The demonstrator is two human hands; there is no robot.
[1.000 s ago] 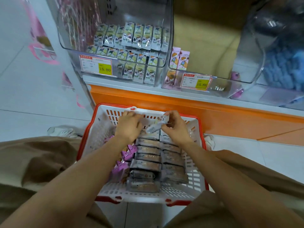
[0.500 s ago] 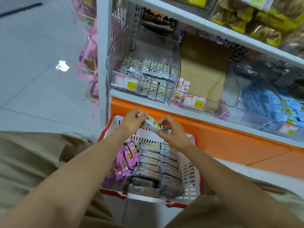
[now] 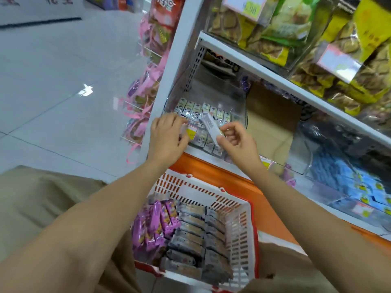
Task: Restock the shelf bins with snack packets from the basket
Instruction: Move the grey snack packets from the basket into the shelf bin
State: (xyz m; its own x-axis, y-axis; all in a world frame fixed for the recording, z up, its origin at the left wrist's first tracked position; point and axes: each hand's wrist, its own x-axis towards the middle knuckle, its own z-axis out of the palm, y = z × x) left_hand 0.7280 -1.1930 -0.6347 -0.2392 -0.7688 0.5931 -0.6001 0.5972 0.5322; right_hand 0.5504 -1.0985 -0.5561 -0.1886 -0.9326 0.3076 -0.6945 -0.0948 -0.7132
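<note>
R hand (image 3: pixel 237 140) pinched packet (image 3: pixel 210 126) above bin (image 3: pixel 243 117) front. L hand (image 3: pixel 167 136) rested on bin front, hold unclear. Basket (image 3: pixel 251 229) sat below bin. Best: slide packet in upright, matching rows, w/o toppling neighbours.

Bright even light, floor (image 3: pixel 53 85) glare, motion blur, wide-angle bending edges.

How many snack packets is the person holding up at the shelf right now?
1. The right hand pinches a white packet before the clear bin. The left hand touches the bin's front; anything beneath it is hidden.
</note>
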